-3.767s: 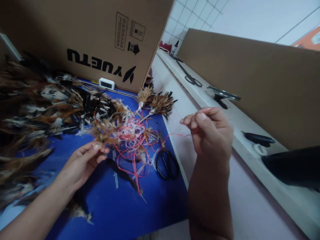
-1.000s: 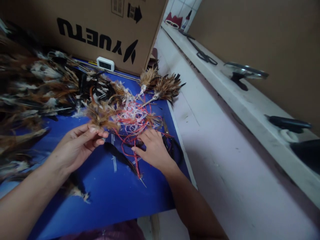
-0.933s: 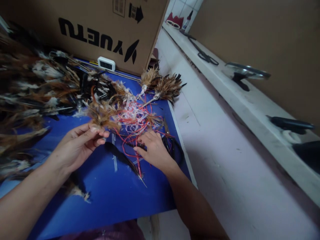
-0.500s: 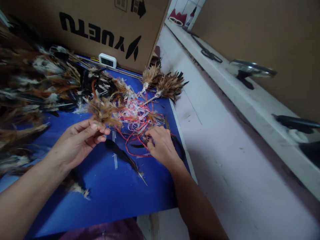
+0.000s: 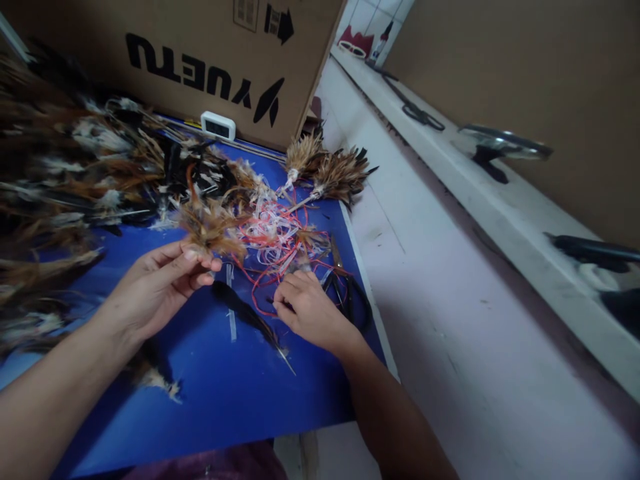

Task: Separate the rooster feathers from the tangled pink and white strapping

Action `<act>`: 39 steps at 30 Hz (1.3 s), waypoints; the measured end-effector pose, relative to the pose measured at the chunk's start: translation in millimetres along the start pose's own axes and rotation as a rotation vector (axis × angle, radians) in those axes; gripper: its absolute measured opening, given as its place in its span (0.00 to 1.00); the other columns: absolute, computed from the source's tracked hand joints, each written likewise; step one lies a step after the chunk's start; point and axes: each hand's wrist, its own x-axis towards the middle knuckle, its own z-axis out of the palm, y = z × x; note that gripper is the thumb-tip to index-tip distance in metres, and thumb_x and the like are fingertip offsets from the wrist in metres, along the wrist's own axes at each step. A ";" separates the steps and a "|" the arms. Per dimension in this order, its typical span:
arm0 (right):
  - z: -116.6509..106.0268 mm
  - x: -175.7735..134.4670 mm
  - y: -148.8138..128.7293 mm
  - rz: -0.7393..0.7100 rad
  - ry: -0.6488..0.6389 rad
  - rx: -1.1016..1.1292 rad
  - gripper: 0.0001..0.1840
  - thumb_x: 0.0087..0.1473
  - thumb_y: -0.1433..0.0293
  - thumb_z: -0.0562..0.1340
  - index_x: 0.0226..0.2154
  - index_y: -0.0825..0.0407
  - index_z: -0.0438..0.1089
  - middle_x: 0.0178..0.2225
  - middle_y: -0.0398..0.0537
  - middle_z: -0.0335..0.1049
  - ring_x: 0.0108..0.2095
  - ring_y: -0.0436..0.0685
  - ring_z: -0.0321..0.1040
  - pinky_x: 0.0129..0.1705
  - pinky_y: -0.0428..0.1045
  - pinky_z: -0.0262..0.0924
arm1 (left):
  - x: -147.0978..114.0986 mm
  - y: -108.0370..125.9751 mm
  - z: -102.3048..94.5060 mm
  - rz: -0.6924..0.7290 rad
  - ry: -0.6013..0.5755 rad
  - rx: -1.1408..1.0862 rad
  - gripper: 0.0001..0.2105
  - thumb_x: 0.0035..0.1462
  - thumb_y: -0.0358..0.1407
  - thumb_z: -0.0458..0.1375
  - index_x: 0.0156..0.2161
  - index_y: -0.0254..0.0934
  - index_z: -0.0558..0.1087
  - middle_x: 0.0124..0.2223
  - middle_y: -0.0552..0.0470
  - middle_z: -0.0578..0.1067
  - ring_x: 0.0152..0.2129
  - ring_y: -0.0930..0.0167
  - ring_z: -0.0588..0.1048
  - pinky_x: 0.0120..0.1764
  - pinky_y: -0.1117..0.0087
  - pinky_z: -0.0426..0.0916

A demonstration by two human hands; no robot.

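Observation:
Between the thumb and fingers of my left hand (image 5: pixel 173 273) is a small bunch of brown feathers (image 5: pixel 207 223), fanned upward. My right hand (image 5: pixel 305 303) is closed low over the blue table (image 5: pixel 240 407), beside a tangle of red and clear plastic string (image 5: pixel 273 230). A small dark tip shows at its fingers; what they grip is hidden. One long black feather (image 5: pixel 243 313) lies on the table between my hands, across a clear strip (image 5: pixel 231 303). Just right of my right hand lie scissors (image 5: pixel 343 293) with black handles, partly covered.
Loose brown, black and white feathers (image 5: pixel 95 173) are heaped on the left. Two bound feather dusters (image 5: pixel 337 173) lie at the back right. Behind stand a white digital display (image 5: pixel 218 126) and a cardboard box (image 5: pixel 200 40). A white ledge (image 5: pixel 450 140) with tools runs along the right.
My right hand has moved left and slightly down, away from the string and over where a dark feather lay, uncovering the scissors. My left hand still holds the brown feathers, almost unmoved.

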 end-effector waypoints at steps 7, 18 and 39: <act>-17.7 -3.3 11.9 0.016 0.051 0.338 0.08 0.52 0.77 0.62 0.25 0.52 0.65 0.28 0.42 0.67 0.33 0.52 0.63 0.40 0.48 0.55 | -1.2 1.4 -0.1 -0.004 -0.004 -0.006 0.11 0.34 0.34 0.74 0.23 0.34 0.77 0.27 0.47 0.80 0.21 0.74 0.77 0.25 0.81 0.73; 13.1 21.7 19.3 0.076 0.160 -0.309 0.12 0.61 0.75 0.54 0.44 0.53 0.70 0.40 0.53 0.70 0.41 0.60 0.62 0.43 0.54 0.52 | 1.4 -2.4 -1.7 -0.007 0.000 -0.005 0.10 0.37 0.35 0.73 0.25 0.34 0.78 0.29 0.47 0.81 0.22 0.74 0.77 0.25 0.81 0.73; -6.1 9.5 39.9 0.395 0.457 0.439 0.04 0.53 0.71 0.57 0.29 0.51 0.66 0.26 0.42 0.69 0.27 0.51 0.66 0.33 0.46 0.59 | -0.8 0.2 -1.1 -0.042 0.009 -0.012 0.10 0.37 0.33 0.73 0.25 0.34 0.77 0.29 0.46 0.81 0.24 0.73 0.78 0.26 0.80 0.73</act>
